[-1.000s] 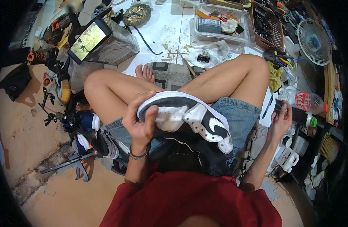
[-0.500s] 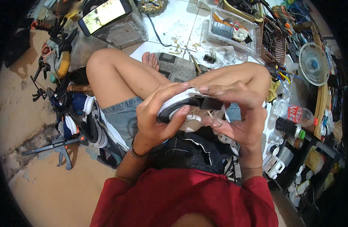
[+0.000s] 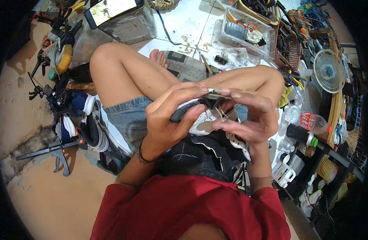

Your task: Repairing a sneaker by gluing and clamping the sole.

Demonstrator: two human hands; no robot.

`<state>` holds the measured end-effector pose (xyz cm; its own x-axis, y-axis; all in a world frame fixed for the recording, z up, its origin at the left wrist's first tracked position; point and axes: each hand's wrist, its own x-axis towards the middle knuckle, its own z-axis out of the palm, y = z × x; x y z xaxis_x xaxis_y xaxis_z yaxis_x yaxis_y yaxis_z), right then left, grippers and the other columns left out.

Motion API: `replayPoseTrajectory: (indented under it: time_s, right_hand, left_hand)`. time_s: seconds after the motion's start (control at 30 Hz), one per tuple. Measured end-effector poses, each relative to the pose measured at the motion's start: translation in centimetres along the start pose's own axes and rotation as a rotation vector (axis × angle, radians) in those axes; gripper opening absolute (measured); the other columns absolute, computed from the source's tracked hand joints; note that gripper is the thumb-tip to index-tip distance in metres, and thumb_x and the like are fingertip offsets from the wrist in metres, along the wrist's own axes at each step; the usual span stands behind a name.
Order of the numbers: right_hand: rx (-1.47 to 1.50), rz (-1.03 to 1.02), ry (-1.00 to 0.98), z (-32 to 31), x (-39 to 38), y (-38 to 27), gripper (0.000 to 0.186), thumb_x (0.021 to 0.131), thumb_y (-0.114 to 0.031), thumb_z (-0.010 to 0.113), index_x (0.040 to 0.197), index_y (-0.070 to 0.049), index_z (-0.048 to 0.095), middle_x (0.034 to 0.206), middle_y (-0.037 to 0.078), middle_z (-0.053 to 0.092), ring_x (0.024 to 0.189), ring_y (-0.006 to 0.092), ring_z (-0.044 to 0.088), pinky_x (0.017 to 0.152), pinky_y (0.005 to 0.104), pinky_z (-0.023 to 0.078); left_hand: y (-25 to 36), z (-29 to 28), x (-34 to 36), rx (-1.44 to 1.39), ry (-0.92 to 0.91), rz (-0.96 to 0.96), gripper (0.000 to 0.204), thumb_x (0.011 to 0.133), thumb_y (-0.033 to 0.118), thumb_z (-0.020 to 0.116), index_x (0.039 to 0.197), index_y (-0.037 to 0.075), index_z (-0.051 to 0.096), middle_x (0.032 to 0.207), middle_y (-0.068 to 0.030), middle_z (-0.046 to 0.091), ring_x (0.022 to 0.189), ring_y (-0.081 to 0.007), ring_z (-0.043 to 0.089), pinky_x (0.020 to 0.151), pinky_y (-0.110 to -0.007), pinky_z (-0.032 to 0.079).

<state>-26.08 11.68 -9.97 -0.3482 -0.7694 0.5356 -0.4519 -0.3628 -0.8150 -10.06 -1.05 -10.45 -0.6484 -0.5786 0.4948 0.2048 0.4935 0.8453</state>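
My left hand is wrapped round a grey, black and white shoe above my lap, with the thumb on the near side and the fingers over the far side. A dark binder clip with thin metal handles sits at the shoe's right end. My right hand closes on this clip, its fingers above and its thumb below near the handles. Under the hands is a white piece with small holes; I cannot tell whether it belongs to the shoe. Dark mesh material lies in my lap.
Several shoes and a bar clamp lie at the left. A phone leans on a box ahead. Another binder clip and a clear tub are on the tiles. To the right are a fan and a plastic bottle.
The binder clip has turned, and its metal handles now show more plainly between my right thumb and fingers. The shoe is tilted differently in my left hand. The whole view has shifted slightly.
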Motion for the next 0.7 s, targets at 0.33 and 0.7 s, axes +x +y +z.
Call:
replayPoseTrajectory:
  time_s: [0.33, 0.7]
  right_hand:
    - [0.161, 0.044, 0.0, 0.2, 1.8, 0.8, 0.052, 0.067, -0.022, 0.09, 0.105, 0.006, 0.067, 0.105, 0.018, 0.072, 0.08, 0.0186, 0.067, 0.069, 0.0289, 0.055]
    - [0.299, -0.071, -0.004, 0.9, 0.8, 2.2, 0.053, 0.066, -0.014, 0.091, 0.104, 0.004, 0.058, 0.099, 0.022, 0.07, 0.097, 0.0308, 0.07, 0.081, 0.0404, 0.058]
  left_hand:
    - [0.7, -0.2, 0.0, 0.102, -0.003, -0.043, 0.031, 0.081, -0.001, 0.074, 0.111, -0.005, 0.066, 0.103, -0.019, 0.07, 0.091, -0.0278, 0.07, 0.079, -0.033, 0.054]
    - [0.4, 0.1, -0.3, 0.056, 0.049, -0.064, 0.025, 0.08, -0.003, 0.074, 0.104, -0.003, 0.067, 0.1, -0.0177, 0.072, 0.092, -0.0273, 0.071, 0.081, -0.033, 0.055]
